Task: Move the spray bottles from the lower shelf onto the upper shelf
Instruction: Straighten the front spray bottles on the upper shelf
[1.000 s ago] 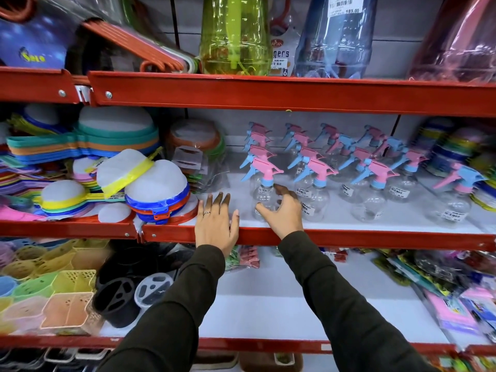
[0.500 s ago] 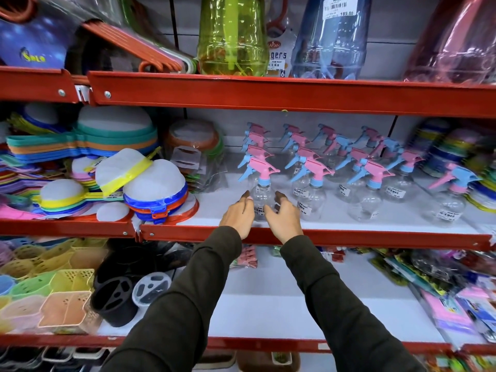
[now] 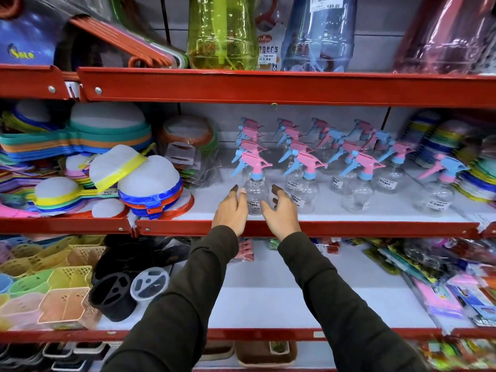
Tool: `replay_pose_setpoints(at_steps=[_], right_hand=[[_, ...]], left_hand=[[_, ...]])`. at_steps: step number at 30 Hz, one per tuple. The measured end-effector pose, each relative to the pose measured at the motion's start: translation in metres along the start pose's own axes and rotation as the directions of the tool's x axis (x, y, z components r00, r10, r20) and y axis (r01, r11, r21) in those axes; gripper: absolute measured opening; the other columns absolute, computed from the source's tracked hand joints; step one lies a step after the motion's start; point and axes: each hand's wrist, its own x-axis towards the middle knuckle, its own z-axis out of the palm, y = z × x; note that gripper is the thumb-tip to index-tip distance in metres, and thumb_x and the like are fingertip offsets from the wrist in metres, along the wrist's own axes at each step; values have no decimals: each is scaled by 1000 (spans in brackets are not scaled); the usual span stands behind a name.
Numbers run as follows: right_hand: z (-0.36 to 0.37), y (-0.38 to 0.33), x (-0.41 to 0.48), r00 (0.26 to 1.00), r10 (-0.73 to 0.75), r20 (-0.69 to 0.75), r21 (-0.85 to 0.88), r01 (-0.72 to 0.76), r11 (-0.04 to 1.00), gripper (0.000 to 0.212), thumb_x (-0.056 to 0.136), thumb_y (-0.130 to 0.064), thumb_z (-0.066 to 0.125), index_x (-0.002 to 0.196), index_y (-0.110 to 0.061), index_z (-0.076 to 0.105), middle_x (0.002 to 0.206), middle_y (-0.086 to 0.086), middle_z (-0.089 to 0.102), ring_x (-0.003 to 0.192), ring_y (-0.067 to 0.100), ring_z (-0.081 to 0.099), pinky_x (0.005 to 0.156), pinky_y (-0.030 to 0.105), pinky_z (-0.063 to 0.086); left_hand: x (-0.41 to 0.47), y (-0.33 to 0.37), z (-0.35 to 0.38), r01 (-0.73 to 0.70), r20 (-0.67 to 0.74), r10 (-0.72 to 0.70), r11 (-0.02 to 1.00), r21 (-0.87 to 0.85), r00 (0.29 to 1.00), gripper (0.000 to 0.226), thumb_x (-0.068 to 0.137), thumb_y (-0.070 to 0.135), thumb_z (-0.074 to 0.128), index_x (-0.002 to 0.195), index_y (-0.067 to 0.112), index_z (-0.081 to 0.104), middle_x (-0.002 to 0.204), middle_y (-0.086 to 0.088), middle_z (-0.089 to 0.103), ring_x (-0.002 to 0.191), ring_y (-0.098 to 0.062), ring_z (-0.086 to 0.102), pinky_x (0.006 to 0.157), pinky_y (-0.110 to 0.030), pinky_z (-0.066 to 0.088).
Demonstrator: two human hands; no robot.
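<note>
while both dark-sleeved arms reach up from below, the left hand and the right hand sit on either side of the front spray bottle, a clear round one with a pink trigger head and a blue collar. the left hand's fingertips look to be touching the bottle's left flank; the right hand is cupped just beside its right flank, fingers spread, and i cannot tell whether it touches. neither hand is closed around the bottle, which stands upright near the red front lip of the white middle shelf. behind and to the right of that bottle, the other spray bottles stand in rows on the same shelf, all with pink and blue heads. to the bottle's left lie stacked strainers with coloured rims. below the bottle, the lower shelf is bare white in its middle.
</note>
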Motion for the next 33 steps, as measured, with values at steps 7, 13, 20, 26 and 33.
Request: replay_pose_setpoints(at_steps=[7,13,20,26,33], right_hand=[[-31,17,-18,971,-107,-212,92,128,987,37,95,-5,56,130,-15,62,126,6,61,103,11,59,93,18,50],[-66,33,-12,924,-69,-376,154,136,979,36,95,-5,57,129,-14,63,125,3,55,98,7,59,86,13,47],[-98,41,18,984,48,-169,100,-31,994,52,101,-18,52,152,-12,39,155,9,40,141,25,43,117,39,38],[-107,48,31,999,45,10,12,-45,999,53,103,-18,46,155,-11,35,158,12,41,144,28,43,115,30,33],[-108,58,32,999,33,17,24,-33,999,52,103,-17,47,154,-15,37,157,9,42,142,27,45,107,23,32]], left_hand=[[-33,-2,27,-313,-388,244,941,-126,889,38,104,33,32,125,16,59,123,-2,60,114,-11,54,101,-26,41],[-36,28,61,-378,-252,334,913,-153,908,42,104,39,31,128,19,58,126,0,59,116,-8,52,101,-13,36],[-11,73,93,-140,81,149,983,-117,985,59,106,45,25,157,16,24,163,-9,29,149,-22,28,107,-18,15],[8,76,105,-4,179,14,998,-61,984,64,103,55,20,150,17,41,155,-15,43,141,-32,41,115,-35,29],[2,68,118,-17,151,31,996,-93,988,64,102,59,22,145,20,47,152,-13,48,137,-31,46,110,-31,29]])
